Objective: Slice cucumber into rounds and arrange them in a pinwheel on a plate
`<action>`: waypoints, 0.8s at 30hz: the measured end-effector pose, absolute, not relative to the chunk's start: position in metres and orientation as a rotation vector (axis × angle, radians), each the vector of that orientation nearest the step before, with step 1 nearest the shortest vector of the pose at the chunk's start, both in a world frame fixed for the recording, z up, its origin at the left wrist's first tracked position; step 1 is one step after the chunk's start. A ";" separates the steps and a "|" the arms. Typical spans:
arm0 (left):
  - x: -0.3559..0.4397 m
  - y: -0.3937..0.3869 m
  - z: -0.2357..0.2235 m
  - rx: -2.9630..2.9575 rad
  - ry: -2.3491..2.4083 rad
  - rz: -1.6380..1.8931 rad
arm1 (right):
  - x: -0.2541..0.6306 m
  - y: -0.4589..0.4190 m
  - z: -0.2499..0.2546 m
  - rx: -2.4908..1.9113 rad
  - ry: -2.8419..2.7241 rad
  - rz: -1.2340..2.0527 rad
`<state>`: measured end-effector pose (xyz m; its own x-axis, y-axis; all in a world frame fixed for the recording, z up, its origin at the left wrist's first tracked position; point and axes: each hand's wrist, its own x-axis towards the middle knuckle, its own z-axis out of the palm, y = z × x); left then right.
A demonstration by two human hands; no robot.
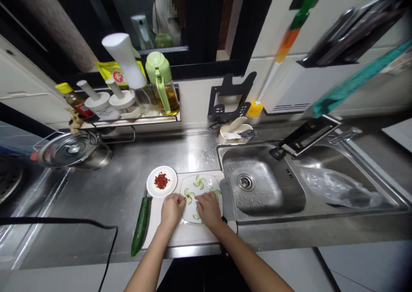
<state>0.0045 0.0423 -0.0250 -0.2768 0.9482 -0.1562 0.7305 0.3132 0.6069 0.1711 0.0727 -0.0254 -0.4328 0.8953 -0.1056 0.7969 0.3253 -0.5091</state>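
Note:
My left hand (173,210) is over the left edge of a white squarish plate (201,190), its fingers pinched beside a small fan of pale green cucumber slices (189,198). A speck of red shows at these fingertips; whether they grip it is unclear. Over the plate's right half is my right hand (208,208), fingers curled together, their contents too small to make out. Another fan of cucumber slices (199,182) lies at the plate's far side, and more are partly hidden by the right hand. Chopped red bits (162,181) fill the middle of a small round white dish (154,191).
Plate and dish rest on a pale cutting board (189,236). A whole cucumber (140,226) lies along its left side. To the right is a steel sink (257,189); a lidded pot (72,151) stands at left. Bottles line a rack (138,121) behind.

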 end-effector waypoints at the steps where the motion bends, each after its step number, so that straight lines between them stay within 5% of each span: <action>1: 0.002 0.042 -0.025 1.461 2.092 0.604 | 0.172 0.073 -0.025 -1.548 -2.398 0.739; 10: 0.005 0.083 -0.020 1.487 1.873 0.742 | 0.181 0.094 -0.018 -1.607 -2.360 0.676; 24: 0.022 0.139 -0.027 1.743 1.728 0.437 | 0.182 0.120 -0.019 -1.686 -2.355 0.699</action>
